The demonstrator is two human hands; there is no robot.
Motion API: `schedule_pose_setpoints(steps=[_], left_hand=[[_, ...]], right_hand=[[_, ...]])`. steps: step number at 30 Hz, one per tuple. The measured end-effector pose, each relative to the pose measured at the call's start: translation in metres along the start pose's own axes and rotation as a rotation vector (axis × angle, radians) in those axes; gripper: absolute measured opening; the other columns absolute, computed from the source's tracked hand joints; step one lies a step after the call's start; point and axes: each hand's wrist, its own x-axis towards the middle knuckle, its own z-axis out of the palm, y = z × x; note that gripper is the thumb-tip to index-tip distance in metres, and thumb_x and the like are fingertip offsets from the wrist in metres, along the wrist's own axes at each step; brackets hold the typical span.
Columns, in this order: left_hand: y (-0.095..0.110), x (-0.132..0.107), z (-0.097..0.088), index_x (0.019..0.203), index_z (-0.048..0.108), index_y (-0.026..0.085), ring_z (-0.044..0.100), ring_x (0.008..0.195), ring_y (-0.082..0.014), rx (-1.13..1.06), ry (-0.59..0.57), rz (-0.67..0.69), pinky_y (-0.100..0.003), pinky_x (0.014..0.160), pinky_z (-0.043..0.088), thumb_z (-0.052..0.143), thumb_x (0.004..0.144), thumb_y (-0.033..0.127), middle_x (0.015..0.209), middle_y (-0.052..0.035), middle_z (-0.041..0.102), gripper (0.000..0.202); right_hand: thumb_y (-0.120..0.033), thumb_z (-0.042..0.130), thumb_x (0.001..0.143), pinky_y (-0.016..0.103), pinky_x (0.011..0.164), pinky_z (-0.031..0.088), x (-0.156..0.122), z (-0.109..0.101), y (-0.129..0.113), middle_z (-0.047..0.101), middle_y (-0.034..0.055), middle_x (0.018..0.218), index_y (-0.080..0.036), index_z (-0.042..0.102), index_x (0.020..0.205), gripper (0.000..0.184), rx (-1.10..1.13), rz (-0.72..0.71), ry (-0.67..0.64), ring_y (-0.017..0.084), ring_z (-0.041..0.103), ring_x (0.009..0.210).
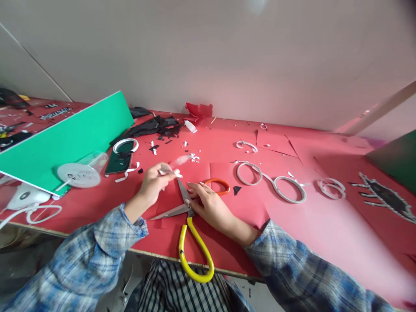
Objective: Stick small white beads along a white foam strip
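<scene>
My left hand (155, 181) is closed in a pinch on a small white strip (177, 172), blurred by motion, above the red table (312, 229). My right hand (208, 203) lies flat with fingers stretched out on the open scissors (186, 212), pressing near their pivot. The scissors have one yellow handle loop hanging over the front edge and an orange loop (218, 185) beyond my right fingers. Their blades are spread apart, pointing left and away.
A green board (65, 143) leans at the left beside a clear plastic cup (84, 171) and a dark phone (119, 159). White paper rings (276, 184) lie to the right, black scraps (156, 125) at the back, and a black cut-out shape (388, 197) far right.
</scene>
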Motion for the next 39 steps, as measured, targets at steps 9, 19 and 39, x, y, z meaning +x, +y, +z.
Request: schedule_pose_setpoints(steps=[9, 19, 39], left_hand=[[0.001, -0.001, -0.004, 0.073, 0.057, 0.018, 0.059, 0.066, -0.0142, -0.023, -0.079, 0.010, -0.026, 0.066, 0.049, 0.060, 0.079, 0.047, 0.072, -0.0026, 0.065, 0.029], [0.004, -0.005, -0.011, 0.068, 0.060, 0.018, 0.043, 0.128, -0.0301, 0.204, -0.214, 0.088, -0.042, 0.100, 0.042, 0.060, 0.077, 0.047, 0.129, -0.0141, 0.052, 0.030], [-0.014, -0.002, 0.000, 0.075, 0.063, 0.016, 0.053, 0.116, -0.0263, 0.433, -0.167, 0.248, -0.041, 0.099, 0.044, 0.053, 0.085, 0.037, 0.109, -0.0128, 0.052, 0.025]], right_hand=[[-0.015, 0.060, 0.083, 0.042, 0.086, 0.054, -0.004, -0.003, -0.001, 0.063, 0.0135, 0.103, -0.014, 0.047, 0.122, 0.040, -0.017, 0.025, 0.010, 0.025, 0.062, 0.098], [-0.014, 0.050, 0.087, 0.042, 0.088, 0.053, -0.004, -0.009, -0.004, 0.055, 0.0134, 0.106, -0.016, 0.051, 0.118, 0.032, -0.048, -0.008, 0.118, 0.024, 0.058, 0.102], [-0.016, 0.051, 0.079, 0.050, 0.098, 0.044, -0.008, -0.015, -0.012, 0.049, 0.0194, 0.123, -0.011, 0.064, 0.113, 0.037, -0.192, -0.169, -0.136, 0.031, 0.047, 0.118]])
